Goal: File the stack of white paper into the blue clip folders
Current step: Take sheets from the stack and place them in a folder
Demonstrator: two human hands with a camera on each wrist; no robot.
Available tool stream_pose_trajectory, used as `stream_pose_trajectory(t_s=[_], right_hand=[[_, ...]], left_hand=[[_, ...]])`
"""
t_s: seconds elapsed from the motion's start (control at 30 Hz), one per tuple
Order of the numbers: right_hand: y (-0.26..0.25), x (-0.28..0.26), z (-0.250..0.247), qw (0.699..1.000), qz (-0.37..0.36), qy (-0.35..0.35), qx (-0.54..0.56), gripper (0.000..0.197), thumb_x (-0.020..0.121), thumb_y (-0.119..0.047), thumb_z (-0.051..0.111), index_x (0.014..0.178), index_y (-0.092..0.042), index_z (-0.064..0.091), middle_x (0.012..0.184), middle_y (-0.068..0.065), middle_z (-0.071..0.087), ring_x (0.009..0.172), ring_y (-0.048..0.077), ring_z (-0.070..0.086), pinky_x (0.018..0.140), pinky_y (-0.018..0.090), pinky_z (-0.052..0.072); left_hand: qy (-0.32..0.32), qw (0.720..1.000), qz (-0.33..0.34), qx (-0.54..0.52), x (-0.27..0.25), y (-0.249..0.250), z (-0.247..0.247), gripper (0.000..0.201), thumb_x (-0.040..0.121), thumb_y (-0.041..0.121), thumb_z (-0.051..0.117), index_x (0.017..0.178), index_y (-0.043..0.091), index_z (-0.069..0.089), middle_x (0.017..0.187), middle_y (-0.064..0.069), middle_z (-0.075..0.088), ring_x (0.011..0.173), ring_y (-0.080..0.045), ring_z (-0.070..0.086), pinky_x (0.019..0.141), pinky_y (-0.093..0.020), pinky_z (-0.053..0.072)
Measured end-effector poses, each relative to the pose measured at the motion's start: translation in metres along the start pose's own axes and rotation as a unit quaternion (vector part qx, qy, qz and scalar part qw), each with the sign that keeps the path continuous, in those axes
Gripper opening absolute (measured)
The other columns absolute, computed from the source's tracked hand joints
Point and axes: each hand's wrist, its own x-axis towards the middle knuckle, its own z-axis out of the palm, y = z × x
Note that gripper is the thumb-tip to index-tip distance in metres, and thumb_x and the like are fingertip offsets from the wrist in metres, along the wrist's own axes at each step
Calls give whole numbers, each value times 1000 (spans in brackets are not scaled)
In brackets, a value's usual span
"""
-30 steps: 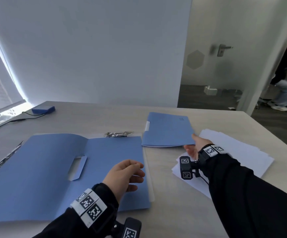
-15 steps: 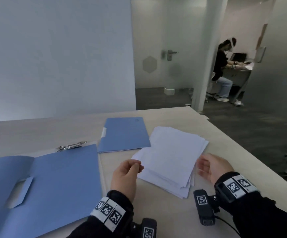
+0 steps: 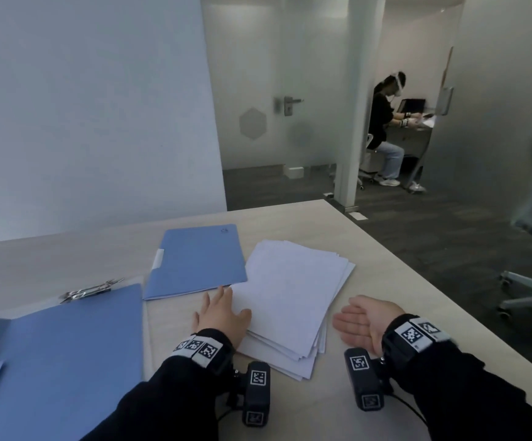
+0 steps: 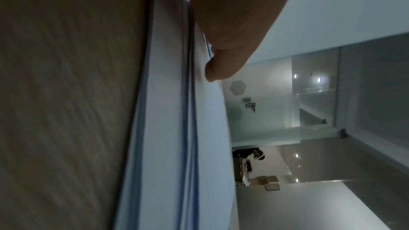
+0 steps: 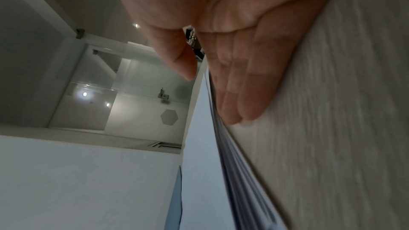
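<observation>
A loose stack of white paper [image 3: 293,291] lies fanned on the table between my hands. My left hand [image 3: 223,316] rests flat at the stack's left edge, thumb lying on the top sheet [image 4: 212,111]. My right hand [image 3: 358,323] stands on its edge, palm toward the stack's right side, fingers straight [image 5: 241,83] and close to the paper edges [image 5: 239,172]. An open blue clip folder [image 3: 67,351] with its metal clip [image 3: 89,291] lies at the left. A closed blue folder [image 3: 199,259] lies behind the stack's left corner.
The table's right edge [image 3: 442,319] runs close to my right wrist. Beyond it is dark carpet with an office chair base [image 3: 525,294]. A person [image 3: 385,132] sits at a desk in the room behind.
My view swung right from the open folder to the paper. My left hand opened and came down flat on the stack's left edge. My right hand turned palm-in beside the right edge.
</observation>
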Motion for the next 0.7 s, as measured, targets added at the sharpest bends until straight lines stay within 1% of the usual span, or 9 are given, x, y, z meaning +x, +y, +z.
stream_pose_trajectory(t_s=[0.07,0.1,0.23,0.33,0.4,0.5,0.57,0.6,0.7], right_hand=[[-3,2,-2,1000,1,-5,-19,30,96,-22,52,103,6,58,97,20,68,85,30,68,65,39,54],[-4,3,-2,1000,-1,-8,-28,29,94,-21,54,102,7,59,96,20,69,85,30,68,65,39,55],[-5,5,-1,997,-8,-13,-71,25,88,-17,64,99,5,65,88,16,73,80,27,71,60,35,57],[-4,9,-2,997,-4,-11,-82,26,91,-18,61,100,5,67,92,17,75,78,26,73,57,33,57],[-5,10,-2,996,-3,-7,-86,27,93,-19,59,103,5,65,94,17,74,77,27,72,56,34,57],[-5,10,-1,997,-5,-2,-77,23,93,-15,57,103,4,64,88,18,73,72,29,71,50,33,56],[-4,11,-2,997,-8,-3,-75,21,93,-12,57,105,4,63,90,19,73,73,30,71,51,33,57],[-3,11,-2,997,-9,-2,-75,22,93,-11,57,106,4,63,90,19,73,74,31,71,53,34,57],[-2,13,-2,997,-12,0,-76,22,93,-11,57,108,4,63,90,19,74,75,30,71,55,35,57]], left_hand=[[-36,999,7,39,0,3,1,65,85,40,41,147,28,26,162,12,9,150,-17,-3,120,-49,-2],[-41,998,10,40,-1,4,1,64,84,39,41,146,30,27,161,13,11,150,-16,-3,120,-49,-3],[-19,1000,4,-7,-5,-1,0,65,81,37,49,144,36,33,158,10,26,150,-8,1,121,-46,-4],[-11,1000,15,-20,-4,-4,0,67,81,39,50,145,36,31,160,14,20,150,-10,0,121,-47,-4],[-18,1000,12,-8,-4,-4,1,67,80,41,48,145,36,31,159,14,21,150,-9,0,120,-47,-4],[-18,1000,8,-13,-4,-3,1,58,81,43,48,138,41,39,152,14,35,148,-4,9,120,-46,-4],[-14,999,11,-33,-5,-4,0,52,80,46,49,131,44,44,148,18,40,146,-4,20,120,-46,-3],[-13,999,12,-41,-6,-4,0,50,80,46,49,130,45,44,148,18,40,145,-4,22,120,-46,-3],[-20,999,16,-30,-8,-4,-1,53,82,44,49,134,44,41,151,14,37,148,-2,10,120,-46,-4]])
